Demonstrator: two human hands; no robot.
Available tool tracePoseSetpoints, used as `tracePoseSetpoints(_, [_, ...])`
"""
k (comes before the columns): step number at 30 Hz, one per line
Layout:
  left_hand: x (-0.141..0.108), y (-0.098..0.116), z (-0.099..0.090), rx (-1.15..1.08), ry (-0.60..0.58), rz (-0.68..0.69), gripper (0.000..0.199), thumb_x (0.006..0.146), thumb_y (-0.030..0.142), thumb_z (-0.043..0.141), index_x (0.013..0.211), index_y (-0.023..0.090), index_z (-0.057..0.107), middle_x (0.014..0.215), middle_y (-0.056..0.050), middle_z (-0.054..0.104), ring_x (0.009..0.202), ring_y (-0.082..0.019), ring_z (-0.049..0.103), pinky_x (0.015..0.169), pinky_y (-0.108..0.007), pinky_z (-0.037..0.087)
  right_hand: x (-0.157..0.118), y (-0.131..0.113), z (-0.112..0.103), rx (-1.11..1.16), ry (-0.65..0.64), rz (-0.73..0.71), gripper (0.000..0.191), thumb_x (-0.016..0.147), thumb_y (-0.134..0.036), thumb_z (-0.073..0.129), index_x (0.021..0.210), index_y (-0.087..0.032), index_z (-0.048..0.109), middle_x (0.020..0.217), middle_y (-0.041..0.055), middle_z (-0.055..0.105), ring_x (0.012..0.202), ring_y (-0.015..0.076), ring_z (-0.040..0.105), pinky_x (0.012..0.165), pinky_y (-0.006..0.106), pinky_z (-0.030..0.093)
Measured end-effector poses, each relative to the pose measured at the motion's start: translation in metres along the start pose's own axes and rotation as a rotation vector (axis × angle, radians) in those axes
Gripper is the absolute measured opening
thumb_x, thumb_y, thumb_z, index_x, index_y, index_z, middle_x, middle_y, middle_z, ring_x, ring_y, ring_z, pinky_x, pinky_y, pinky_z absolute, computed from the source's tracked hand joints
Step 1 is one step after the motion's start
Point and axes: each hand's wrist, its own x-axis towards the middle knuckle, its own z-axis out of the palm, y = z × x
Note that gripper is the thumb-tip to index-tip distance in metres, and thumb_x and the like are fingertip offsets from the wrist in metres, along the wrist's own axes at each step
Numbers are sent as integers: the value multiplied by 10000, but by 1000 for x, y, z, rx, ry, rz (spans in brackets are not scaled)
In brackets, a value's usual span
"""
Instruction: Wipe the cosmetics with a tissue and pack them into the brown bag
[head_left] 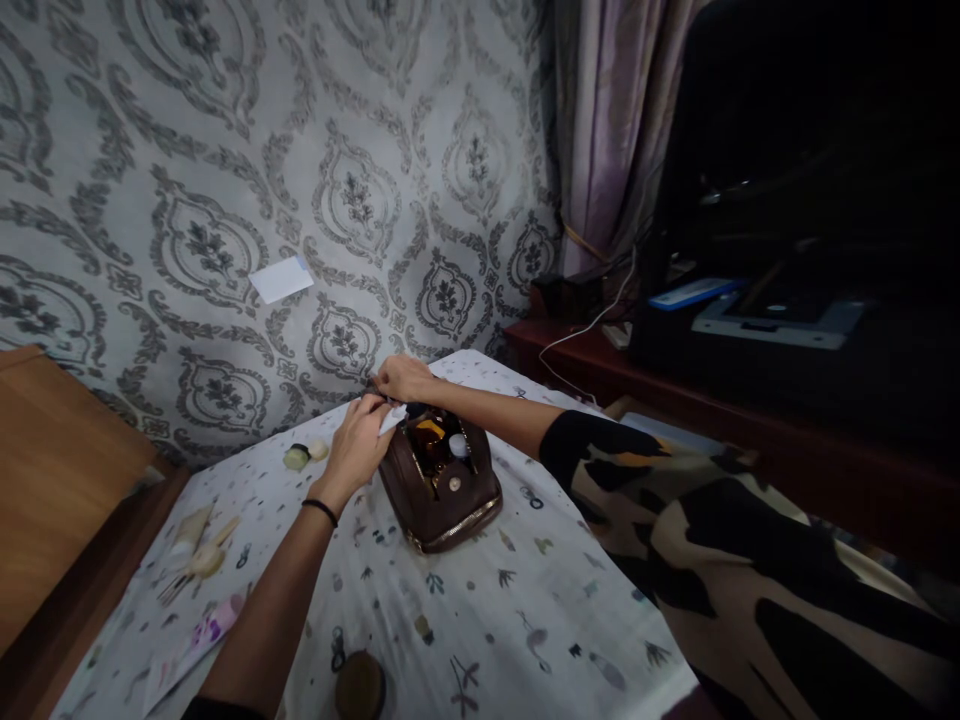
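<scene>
A brown cosmetic bag (405, 487) with a gold zip lies unzipped on the patterned sheet. Inside it show a white-capped bottle (459, 446), an orange-yellow item (430, 430) and other dark things. My left hand (360, 440), with a black band at the wrist, is closed at the bag's far left corner. A small white piece (393, 418), perhaps paper or a packet, sticks out from its fingers. Reaching across the far end of the bag, my right hand (405, 378) is closed in a pinch at its edge. Its fingertips are partly hidden.
Left on the sheet (525, 570) lie a green round jar (297, 457), a cream tube (193, 530), a round brush-like item (206, 561) and a pink-and-white tube (214, 622). A round brown lid (359, 686) is at the front. A dark red desk (577, 355) stands right.
</scene>
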Motion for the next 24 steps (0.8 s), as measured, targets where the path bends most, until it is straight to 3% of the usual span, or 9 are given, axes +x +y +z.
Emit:
tracePoseSetpoints(15, [-1,-3,4,-9,-10,-13,293,962,262,445,1152,212,662,1150,-83,612,1059,-245,522,939,-385,467,15,-2,5,52,-123,54,273,756,-147,641,1001,-138,762,950,122,762,954,230,707,722,229,507])
tracePoseSetpoints(24, [0,0,2,-18,-43,-36,324,976,267,415,1176,189,657,1158,-100,605,1054,-256,517,926,-388,467,39,-2,17,112,-239,91,182,749,-98,656,904,-86,751,768,111,751,673,212,714,580,244,538])
